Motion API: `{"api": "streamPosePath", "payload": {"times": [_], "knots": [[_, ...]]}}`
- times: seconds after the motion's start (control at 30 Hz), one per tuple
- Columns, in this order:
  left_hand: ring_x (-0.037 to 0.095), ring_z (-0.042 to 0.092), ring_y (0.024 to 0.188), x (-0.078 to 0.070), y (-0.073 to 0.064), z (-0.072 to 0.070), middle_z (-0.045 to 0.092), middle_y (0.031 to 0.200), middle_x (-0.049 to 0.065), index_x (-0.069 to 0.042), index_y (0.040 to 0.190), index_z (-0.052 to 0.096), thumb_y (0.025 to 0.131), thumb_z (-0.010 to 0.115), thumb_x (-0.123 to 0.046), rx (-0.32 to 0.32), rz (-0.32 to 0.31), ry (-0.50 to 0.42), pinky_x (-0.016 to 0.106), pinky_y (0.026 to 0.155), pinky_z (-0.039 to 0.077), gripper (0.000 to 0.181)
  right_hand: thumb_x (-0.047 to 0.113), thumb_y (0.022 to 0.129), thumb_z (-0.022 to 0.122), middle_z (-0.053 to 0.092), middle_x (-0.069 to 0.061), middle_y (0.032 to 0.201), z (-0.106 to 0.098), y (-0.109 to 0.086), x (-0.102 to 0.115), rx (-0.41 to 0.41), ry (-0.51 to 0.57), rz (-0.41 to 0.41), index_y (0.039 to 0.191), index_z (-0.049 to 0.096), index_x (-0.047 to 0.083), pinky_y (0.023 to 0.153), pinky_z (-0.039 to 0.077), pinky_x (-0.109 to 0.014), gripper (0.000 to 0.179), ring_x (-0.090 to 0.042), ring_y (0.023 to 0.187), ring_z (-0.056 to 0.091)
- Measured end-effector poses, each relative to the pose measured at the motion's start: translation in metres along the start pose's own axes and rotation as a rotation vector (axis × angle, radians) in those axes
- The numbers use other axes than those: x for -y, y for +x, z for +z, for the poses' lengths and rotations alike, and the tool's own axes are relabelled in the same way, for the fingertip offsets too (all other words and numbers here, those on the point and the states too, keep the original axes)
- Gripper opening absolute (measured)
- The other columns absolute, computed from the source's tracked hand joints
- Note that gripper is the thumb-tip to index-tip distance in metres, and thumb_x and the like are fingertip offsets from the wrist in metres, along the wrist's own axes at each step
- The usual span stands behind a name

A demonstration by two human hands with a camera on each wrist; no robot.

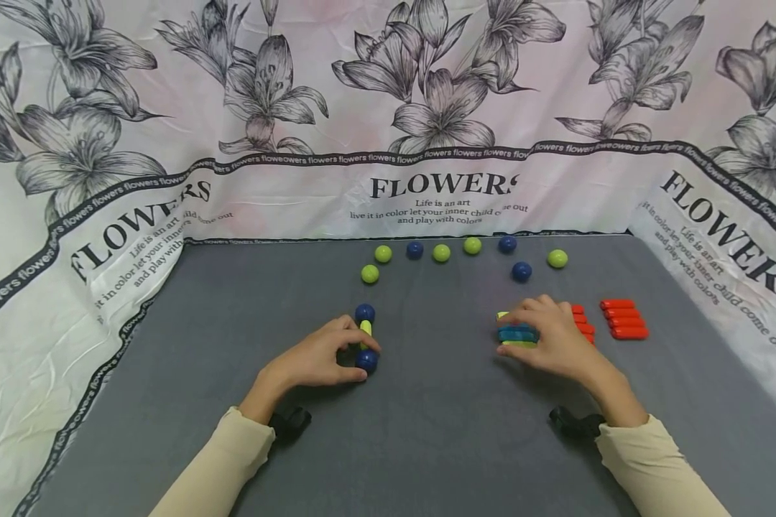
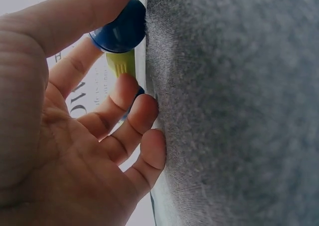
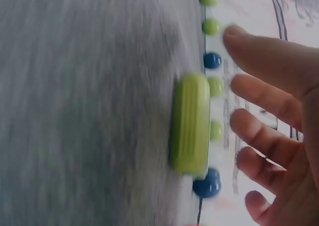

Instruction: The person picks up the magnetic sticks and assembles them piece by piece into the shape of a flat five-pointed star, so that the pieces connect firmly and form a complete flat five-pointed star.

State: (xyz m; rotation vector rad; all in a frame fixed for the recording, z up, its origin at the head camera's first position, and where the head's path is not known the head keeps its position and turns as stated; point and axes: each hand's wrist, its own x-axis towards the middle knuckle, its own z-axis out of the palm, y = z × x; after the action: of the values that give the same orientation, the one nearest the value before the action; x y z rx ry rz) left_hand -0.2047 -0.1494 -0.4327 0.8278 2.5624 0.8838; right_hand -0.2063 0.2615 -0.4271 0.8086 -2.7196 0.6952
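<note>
Left hand pinches the near blue ball between thumb and forefinger, left of centre on the gray table; a green stick runs from that ball to the far blue ball. Right hand is released, fingers spread loosely over the blue sticks and green sticks right of centre; the right wrist view shows a gap to the nearest green one. Red sticks lie farther right, loose green balls and loose blue balls along the far side. Step in hand looks like steadying a ball-stick-ball piece while picking out another stick; next move likely calls for right thumb and fingers closing on just one, leaving its neighbors undisturbed.
</note>
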Motion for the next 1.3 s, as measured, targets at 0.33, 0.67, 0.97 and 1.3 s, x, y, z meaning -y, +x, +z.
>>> {"api": "streamPosePath", "payload": {"times": [0.33, 0.67, 0.97, 1.3], "knots": [[0.013, 0.049, 0.103, 0.002, 0.0, 0.0, 0.057, 0.11, -0.007, -0.032, 0.126, 0.068, 0.089, 0.079, -0.028, -0.007, 0.019, 0.039, 0.035, 0.091, 0.047, 0.039, 0.028, 0.072, 0.093, 0.068, 0.006, 0.089, -0.021, -0.006, -0.009, 0.111, -0.041, 0.087, 0.096, 0.078, 0.022, 0.077, 0.022, -0.038, 0.029, -0.016, 0.089, 0.05], [0.013, 0.05, 0.1, 0.004, -0.001, 0.0, 0.061, 0.112, -0.006, -0.031, 0.126, 0.07, 0.089, 0.08, -0.03, -0.017, 0.051, 0.022, 0.032, 0.086, 0.045, 0.039, 0.025, 0.07, 0.094, 0.062, 0.016, 0.077, -0.011, -0.009, -0.011, 0.124, -0.018, 0.031, 0.089, 0.078, 0.031, 0.074, 0.017, -0.036, 0.025, -0.007, 0.08, 0.047], [0.011, 0.054, 0.098, 0.006, -0.002, 0.0, 0.063, 0.109, -0.008, -0.028, 0.128, 0.069, 0.089, 0.08, -0.03, -0.018, 0.064, 0.002, 0.031, 0.085, 0.046, 0.04, 0.026, 0.075, 0.091, 0.057, 0.014, 0.077, -0.009, -0.009, -0.012, 0.198, -0.057, 0.044, 0.096, 0.081, 0.032, 0.073, 0.016, -0.037, 0.024, -0.007, 0.079, 0.043], [0.012, 0.054, 0.084, 0.006, 0.001, 0.003, 0.062, 0.098, -0.007, -0.025, 0.127, 0.069, 0.089, 0.08, -0.029, -0.042, 0.088, -0.021, 0.026, 0.075, 0.045, 0.039, 0.022, 0.073, 0.092, 0.067, 0.019, 0.083, -0.002, -0.004, 0.0, 0.049, 0.065, -0.061, 0.095, 0.08, 0.031, 0.072, 0.02, -0.031, 0.026, -0.006, 0.077, 0.048]]}}
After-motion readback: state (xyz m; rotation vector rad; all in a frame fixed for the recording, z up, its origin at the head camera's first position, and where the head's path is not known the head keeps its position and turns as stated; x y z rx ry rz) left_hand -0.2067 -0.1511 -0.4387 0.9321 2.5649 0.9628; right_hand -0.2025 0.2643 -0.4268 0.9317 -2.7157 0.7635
